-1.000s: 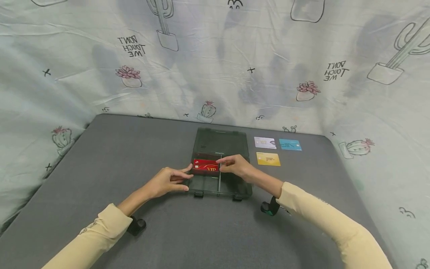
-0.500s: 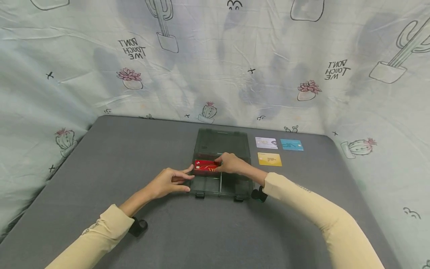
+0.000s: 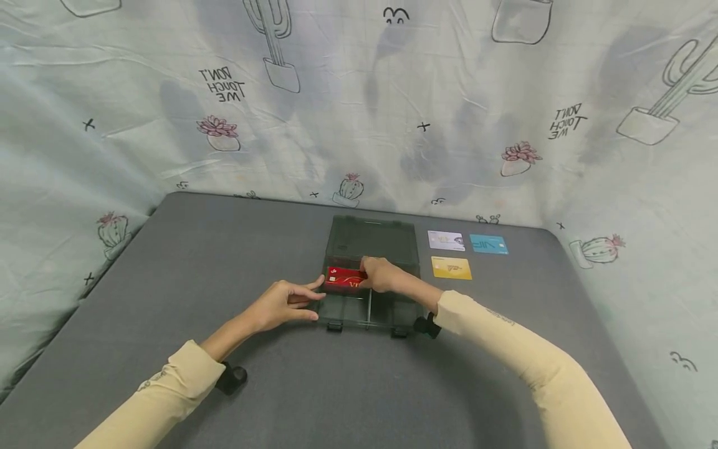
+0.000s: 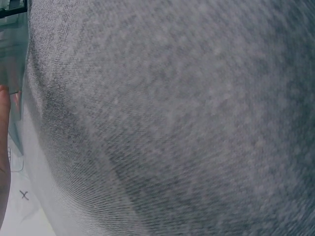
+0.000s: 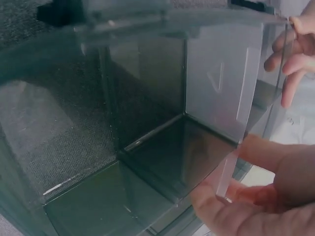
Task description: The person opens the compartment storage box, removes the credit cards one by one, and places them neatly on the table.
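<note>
A red VIP card (image 3: 343, 278) lies in the back left compartment of a dark green see-through divided box (image 3: 373, 237), whose lid is folded back. My right hand (image 3: 382, 274) pinches the card's right end, which the fingers cover in the head view. In the right wrist view the thumb and fingers of the right hand (image 5: 261, 191) sit at the compartment wall. My left hand (image 3: 286, 304) touches the box's left side with its fingers extended. Only a finger of the left hand (image 4: 3, 128) shows in the left wrist view.
To the right of the box lie a silver-white card (image 3: 445, 241), a blue card (image 3: 489, 244) and a yellow card (image 3: 451, 268). They rest flat on the grey tabletop (image 3: 252, 249). A printed curtain (image 3: 336, 112) hangs behind the table.
My right hand has moved slightly left over the card, covering more of its right end. The left hand stays at the box's side. The other cards stay in place.
</note>
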The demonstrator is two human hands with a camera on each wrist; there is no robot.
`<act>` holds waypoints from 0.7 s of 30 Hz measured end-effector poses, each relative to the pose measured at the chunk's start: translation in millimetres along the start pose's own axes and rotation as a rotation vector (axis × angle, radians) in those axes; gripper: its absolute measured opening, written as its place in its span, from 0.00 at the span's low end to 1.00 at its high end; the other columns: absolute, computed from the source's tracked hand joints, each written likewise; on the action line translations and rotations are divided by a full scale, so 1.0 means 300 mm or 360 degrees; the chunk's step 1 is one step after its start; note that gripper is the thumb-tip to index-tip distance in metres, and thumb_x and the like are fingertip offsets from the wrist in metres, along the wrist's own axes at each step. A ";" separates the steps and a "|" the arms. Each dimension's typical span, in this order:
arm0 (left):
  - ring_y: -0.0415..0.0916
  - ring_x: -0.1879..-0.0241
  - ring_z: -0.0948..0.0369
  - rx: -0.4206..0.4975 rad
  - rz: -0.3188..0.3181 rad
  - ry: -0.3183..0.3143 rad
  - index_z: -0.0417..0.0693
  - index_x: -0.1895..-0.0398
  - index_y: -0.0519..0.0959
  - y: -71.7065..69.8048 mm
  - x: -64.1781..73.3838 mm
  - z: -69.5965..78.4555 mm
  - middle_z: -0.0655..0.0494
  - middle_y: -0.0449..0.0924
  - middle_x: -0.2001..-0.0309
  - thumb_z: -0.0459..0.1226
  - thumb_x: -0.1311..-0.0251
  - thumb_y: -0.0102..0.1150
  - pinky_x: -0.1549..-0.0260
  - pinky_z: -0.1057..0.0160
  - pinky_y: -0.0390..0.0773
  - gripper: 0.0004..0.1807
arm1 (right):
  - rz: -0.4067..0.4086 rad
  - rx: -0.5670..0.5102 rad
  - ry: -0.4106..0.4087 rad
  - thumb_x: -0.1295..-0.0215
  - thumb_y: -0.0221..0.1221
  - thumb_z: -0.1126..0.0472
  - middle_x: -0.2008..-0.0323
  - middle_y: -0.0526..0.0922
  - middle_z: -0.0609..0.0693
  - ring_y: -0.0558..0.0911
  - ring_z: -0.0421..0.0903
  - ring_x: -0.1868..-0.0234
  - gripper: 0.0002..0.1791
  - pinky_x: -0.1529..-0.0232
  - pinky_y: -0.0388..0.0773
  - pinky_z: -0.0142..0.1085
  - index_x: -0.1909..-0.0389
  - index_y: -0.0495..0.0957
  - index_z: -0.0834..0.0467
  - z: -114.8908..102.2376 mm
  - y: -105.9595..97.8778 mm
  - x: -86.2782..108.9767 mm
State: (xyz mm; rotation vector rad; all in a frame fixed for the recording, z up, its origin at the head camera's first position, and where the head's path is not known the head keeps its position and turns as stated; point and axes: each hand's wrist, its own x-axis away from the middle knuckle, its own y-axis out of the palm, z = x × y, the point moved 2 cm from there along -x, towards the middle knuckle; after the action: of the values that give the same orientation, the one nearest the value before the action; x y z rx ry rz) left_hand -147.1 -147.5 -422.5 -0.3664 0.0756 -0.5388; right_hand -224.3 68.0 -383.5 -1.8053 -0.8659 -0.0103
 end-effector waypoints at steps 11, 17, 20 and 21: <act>0.69 0.40 0.49 -0.0014 -0.0009 0.0013 0.29 0.47 0.77 -0.011 0.006 0.000 0.39 0.58 0.32 0.31 0.50 0.69 0.47 0.63 0.76 0.26 | 0.0444 0.0048 -0.0146 0.36 0.62 0.67 0.60 0.71 0.58 0.71 0.48 0.75 0.05 0.76 0.71 0.34 0.64 0.75 0.63 -0.024 -0.010 0.060; 0.69 0.39 0.49 -0.0016 -0.0006 0.0013 0.30 0.47 0.77 -0.010 0.010 -0.007 0.39 0.59 0.32 0.31 0.49 0.69 0.46 0.62 0.75 0.25 | 0.0306 -0.0282 -0.0368 0.31 0.55 0.70 0.80 0.76 0.55 0.80 0.54 0.79 0.04 0.83 0.69 0.27 0.66 0.70 0.64 0.000 -0.010 0.043; 0.68 0.39 0.49 -0.0016 -0.0011 0.0010 0.30 0.46 0.77 -0.006 0.011 -0.010 0.39 0.59 0.32 0.32 0.49 0.69 0.46 0.63 0.75 0.25 | 0.0285 -0.0447 -0.0413 0.30 0.52 0.70 0.82 0.79 0.58 0.82 0.57 0.79 0.01 0.84 0.70 0.28 0.61 0.70 0.66 0.027 -0.015 0.030; 0.68 0.39 0.48 -0.0015 -0.0014 0.0013 0.30 0.46 0.77 -0.005 0.012 -0.011 0.39 0.58 0.32 0.32 0.49 0.69 0.46 0.63 0.75 0.25 | 0.0305 -0.0487 -0.0418 0.30 0.52 0.70 0.81 0.80 0.59 0.82 0.58 0.79 0.02 0.84 0.71 0.29 0.59 0.71 0.66 0.037 -0.017 0.026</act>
State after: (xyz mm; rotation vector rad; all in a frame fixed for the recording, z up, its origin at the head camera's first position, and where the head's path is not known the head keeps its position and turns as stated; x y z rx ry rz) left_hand -145.2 -151.7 -425.0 -0.3738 0.0845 -0.5488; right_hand -225.7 82.2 -380.7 -2.2060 -0.9074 0.2335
